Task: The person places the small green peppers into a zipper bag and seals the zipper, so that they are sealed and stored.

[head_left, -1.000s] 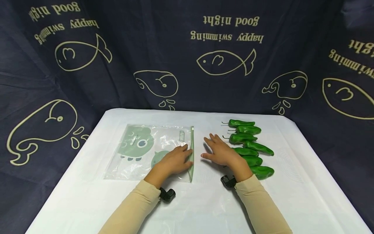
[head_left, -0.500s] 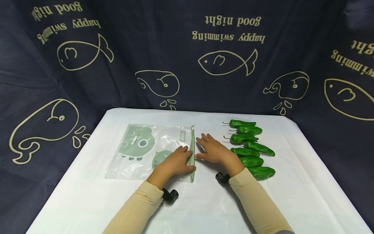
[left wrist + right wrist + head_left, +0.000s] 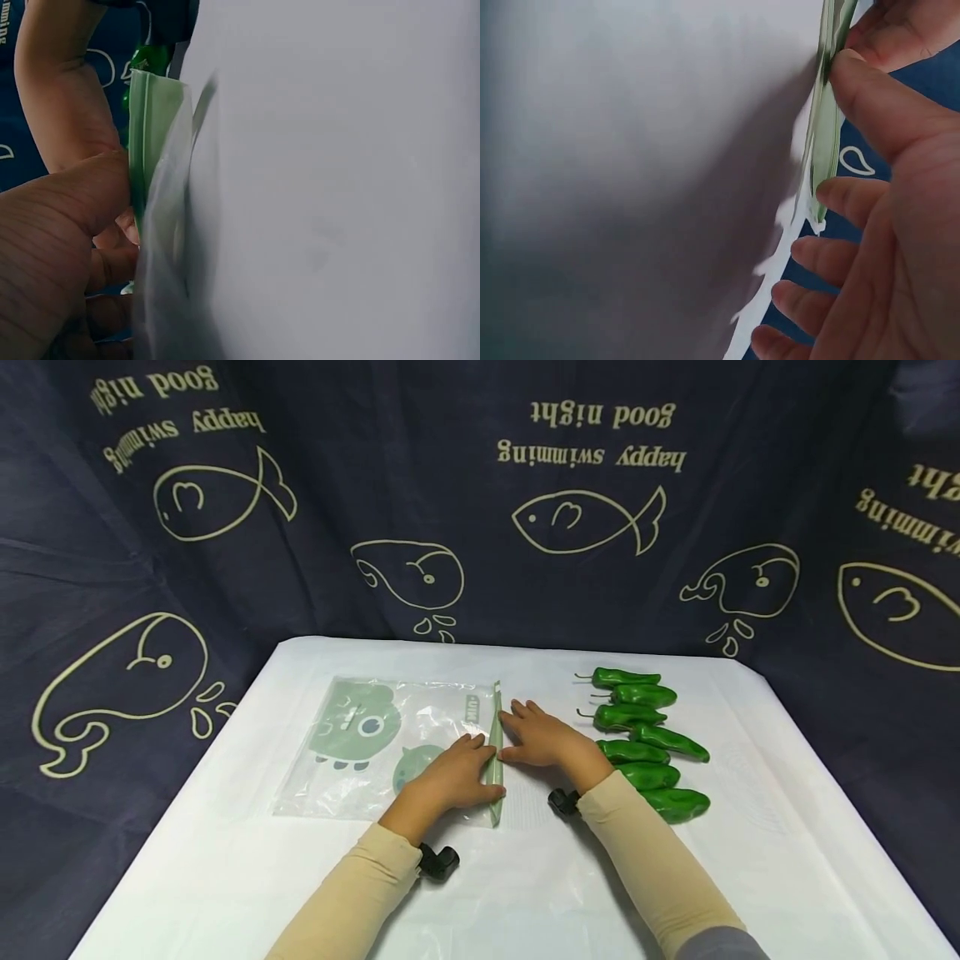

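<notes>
A clear zip bag (image 3: pixel 431 702) with green cartoon prints lies flat on the table, its green zip edge (image 3: pixel 496 777) facing right. My left hand (image 3: pixel 452 775) rests on the bag, thumb and fingertips at that edge. From the other side my right hand (image 3: pixel 546 737) reaches in with fingers spread. In the right wrist view its thumb (image 3: pixel 870 94) and index fingertip touch the green strip (image 3: pixel 826 142). The left wrist view has the left thumb (image 3: pixel 97 184) against the strip (image 3: pixel 154 124), which stands slightly raised; some left fingertips are hidden.
Several green peppers (image 3: pixel 637 714) lie in a column right of the right hand, partly behind that forearm. The white-covered table (image 3: pixel 517 893) ends at a dark curtain (image 3: pixel 450 460) with fish and whale drawings. Each wrist carries a small black camera (image 3: pixel 438 862).
My right hand has moved left from near the peppers to the bag's green edge. My left hand has shifted slightly right, its thumb now at the edge. The green strip looks wider and more raised.
</notes>
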A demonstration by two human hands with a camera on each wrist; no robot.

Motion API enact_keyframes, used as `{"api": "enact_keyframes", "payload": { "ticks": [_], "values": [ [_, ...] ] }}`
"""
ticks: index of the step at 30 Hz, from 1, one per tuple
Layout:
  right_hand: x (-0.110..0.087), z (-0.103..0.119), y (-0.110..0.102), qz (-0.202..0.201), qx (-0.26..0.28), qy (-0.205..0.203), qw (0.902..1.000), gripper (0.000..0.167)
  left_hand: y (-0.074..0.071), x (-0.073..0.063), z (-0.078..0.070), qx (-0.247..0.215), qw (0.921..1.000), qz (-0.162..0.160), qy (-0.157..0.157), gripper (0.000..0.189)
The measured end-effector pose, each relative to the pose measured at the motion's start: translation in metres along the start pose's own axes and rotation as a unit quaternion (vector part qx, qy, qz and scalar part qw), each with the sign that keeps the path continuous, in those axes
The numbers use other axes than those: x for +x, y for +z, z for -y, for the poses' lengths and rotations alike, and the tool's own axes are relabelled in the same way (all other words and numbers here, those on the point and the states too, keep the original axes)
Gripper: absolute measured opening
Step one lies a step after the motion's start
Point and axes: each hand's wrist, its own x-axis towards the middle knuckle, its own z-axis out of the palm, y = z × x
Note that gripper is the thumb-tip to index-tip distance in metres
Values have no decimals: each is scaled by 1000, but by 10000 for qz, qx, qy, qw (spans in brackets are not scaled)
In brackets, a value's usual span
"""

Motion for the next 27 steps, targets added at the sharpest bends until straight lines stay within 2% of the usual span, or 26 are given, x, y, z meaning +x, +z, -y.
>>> {"api": "enact_keyframes", "payload": {
  "ticks": [9, 15, 21, 27],
  "values": [
    [6, 3, 2, 272, -98, 408, 9988, 78, 4, 4, 2, 54, 10000, 11, -24, 72],
    [3, 2, 3, 245, 49, 400, 9989, 77, 4, 3, 1, 187, 9997, 127, 15, 69],
    [4, 0, 3, 181, 116, 352, 9991, 77, 3, 0, 1, 409, 9991, 131, 10, 59],
    [5, -2, 2, 208, 200, 326, 9991, 79, 0, -3, 1, 462, 9986, 73, 257, 46]
  ]
}}
